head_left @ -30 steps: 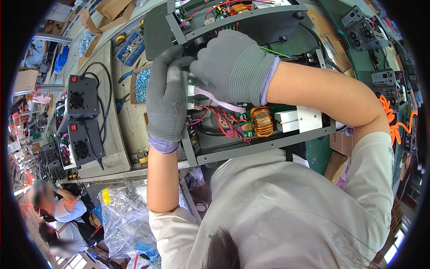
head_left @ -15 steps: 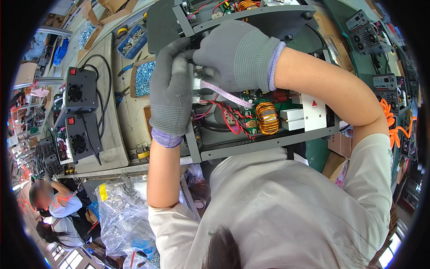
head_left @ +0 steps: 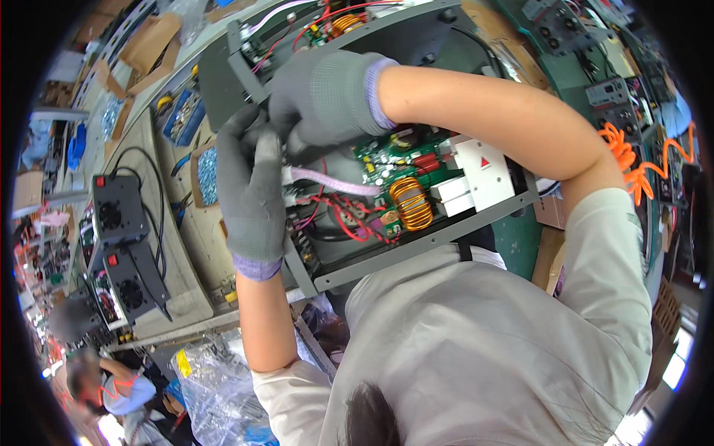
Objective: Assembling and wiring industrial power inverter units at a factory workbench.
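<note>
Before me lies an open dark grey metal chassis (head_left: pixel 428 244). Inside it sit a green circuit board (head_left: pixel 383 167), a copper-wound coil (head_left: pixel 411 205), a white plate (head_left: pixel 482 182), a pale ribbon cable (head_left: pixel 335 181) and red wires (head_left: pixel 346 223). My left hand (head_left: pixel 254 186), in a grey glove, is closed over the chassis's left end. Beside its fingertips, my gloved right hand (head_left: pixel 323 97) reaches across the chassis with its fingers bent inward. The fingertips of both hands meet at the end panel's far corner, and whatever the right fingers pinch there is hidden.
A second open chassis (head_left: pixel 398 28) stands just beyond. To the left are a carton of screws (head_left: pixel 207 177), a blue tray (head_left: pixel 183 119) and two black fan units (head_left: pixel 117 213). An orange coiled hose (head_left: pixel 628 167) hangs at right. Clear plastic bags (head_left: pixel 216 390) lie lower left, near other people.
The view has shifted and tilted, so the chassis appears lower left and more slanted. My right hand has drawn back from the ribbon cable toward the far corner; more of the circuit board shows.
</note>
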Motion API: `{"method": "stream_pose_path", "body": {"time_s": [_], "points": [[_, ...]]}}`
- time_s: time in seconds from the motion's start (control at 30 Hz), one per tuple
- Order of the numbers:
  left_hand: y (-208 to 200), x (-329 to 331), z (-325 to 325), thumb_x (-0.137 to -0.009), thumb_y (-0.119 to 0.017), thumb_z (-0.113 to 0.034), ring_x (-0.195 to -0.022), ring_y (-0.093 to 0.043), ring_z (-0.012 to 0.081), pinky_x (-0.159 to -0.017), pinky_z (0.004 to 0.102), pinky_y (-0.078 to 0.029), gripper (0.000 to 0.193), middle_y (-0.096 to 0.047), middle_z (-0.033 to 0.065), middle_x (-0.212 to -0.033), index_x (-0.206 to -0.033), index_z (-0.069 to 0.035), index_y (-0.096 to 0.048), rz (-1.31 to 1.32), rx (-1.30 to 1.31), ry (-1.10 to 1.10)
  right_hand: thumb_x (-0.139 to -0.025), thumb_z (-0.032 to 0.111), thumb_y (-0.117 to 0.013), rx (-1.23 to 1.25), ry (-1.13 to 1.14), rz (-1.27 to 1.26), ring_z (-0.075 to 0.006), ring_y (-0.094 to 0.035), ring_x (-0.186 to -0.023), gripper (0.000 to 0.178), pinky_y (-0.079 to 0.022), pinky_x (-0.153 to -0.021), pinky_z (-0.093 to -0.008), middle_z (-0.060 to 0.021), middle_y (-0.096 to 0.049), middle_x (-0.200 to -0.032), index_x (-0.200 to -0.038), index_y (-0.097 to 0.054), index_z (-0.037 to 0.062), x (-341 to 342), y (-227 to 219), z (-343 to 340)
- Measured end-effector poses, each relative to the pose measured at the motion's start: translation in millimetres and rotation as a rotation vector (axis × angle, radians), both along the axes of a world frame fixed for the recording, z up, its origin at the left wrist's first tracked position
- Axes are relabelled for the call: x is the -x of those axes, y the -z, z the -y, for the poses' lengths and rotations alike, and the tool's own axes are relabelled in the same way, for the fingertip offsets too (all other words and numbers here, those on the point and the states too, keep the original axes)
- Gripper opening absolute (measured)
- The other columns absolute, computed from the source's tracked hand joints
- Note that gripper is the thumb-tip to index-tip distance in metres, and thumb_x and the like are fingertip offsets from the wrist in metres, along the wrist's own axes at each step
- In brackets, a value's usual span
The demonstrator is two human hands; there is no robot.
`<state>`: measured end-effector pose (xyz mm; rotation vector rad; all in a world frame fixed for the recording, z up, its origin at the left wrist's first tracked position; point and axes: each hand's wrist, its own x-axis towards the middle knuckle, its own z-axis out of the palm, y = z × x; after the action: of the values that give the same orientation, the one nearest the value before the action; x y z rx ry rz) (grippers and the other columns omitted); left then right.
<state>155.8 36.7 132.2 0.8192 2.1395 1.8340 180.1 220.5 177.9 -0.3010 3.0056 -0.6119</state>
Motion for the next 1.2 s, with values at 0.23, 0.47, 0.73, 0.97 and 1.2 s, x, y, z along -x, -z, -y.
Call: {"method": "stream_pose_path", "body": {"time_s": [0.23,0.47,0.73,0.97,1.2], "points": [[-10.0,0.9,8.0,-0.098,-0.06,-0.021,-0.086,-0.056,0.0107,-0.08,0.027,-0.046,0.025,-0.061,0.0031,-0.095,-0.112,0.0,-0.061,0.074,0.198,0.171,-0.087,0.037,-0.072,0.368,0.297,-0.238,-0.0229,-0.071,-0.085,0.03,-0.055,-0.081,-0.0359,-0.0099,-0.075,-0.093,-0.103,-0.078,0.0123,-40.0,-46.0,-67.7],[-3.6,-1.7,9.4,-0.093,-0.065,-0.016,-0.085,-0.058,0.0119,-0.079,0.0269,-0.048,0.022,-0.061,0.0052,-0.1,-0.108,-0.001,-0.059,0.13,0.109,0.175,-0.085,0.02,-0.071,0.072,0.277,-0.239,-0.0248,-0.068,-0.08,0.019,-0.055,-0.077,-0.0343,-0.0098,-0.071,-0.088,-0.096,-0.075,0.0062,-106.0,-14.6,-114.0],[-9.2,-10.9,16.4,-0.091,-0.068,-0.016,-0.091,-0.061,0.0148,-0.084,0.0286,-0.05,0.026,-0.061,0.0092,-0.11,-0.111,-0.003,-0.056,0.148,0.165,0.169,-0.088,0.026,-0.062,-0.184,0.21,-0.009,-0.0303,-0.067,-0.1,0.021,-0.052,-0.091,-0.0444,-0.0107,-0.071,-0.096,-0.099,-0.074,0.0125,-121.4,4.2,-106.7],[-3.5,-27.0,21.0,-0.091,-0.068,-0.015,-0.094,-0.06,0.0144,-0.085,0.029,-0.049,0.027,-0.062,0.0094,-0.11,-0.112,-0.003,-0.056,0.164,0.179,0.092,-0.092,0.029,-0.059,-0.332,0.259,0.054,-0.0308,-0.068,-0.099,0.023,-0.052,-0.089,-0.0444,-0.0099,-0.071,-0.096,-0.1,-0.075,0.014,-99.1,13.2,-94.9],[-4.5,-27.8,16.1,-0.094,-0.067,-0.014,-0.083,-0.059,0.0099,-0.076,0.0262,-0.049,0.021,-0.063,0.004,-0.096,-0.11,-0.004,-0.059,0.209,0.163,0.081,-0.093,0.029,-0.058,-0.303,0.253,-0.087,-0.0304,-0.066,-0.097,0.021,-0.051,-0.088,-0.0448,-0.0094,-0.07,-0.093,-0.094,-0.073,0.0142,-104.7,19.4,-97.5]]}}
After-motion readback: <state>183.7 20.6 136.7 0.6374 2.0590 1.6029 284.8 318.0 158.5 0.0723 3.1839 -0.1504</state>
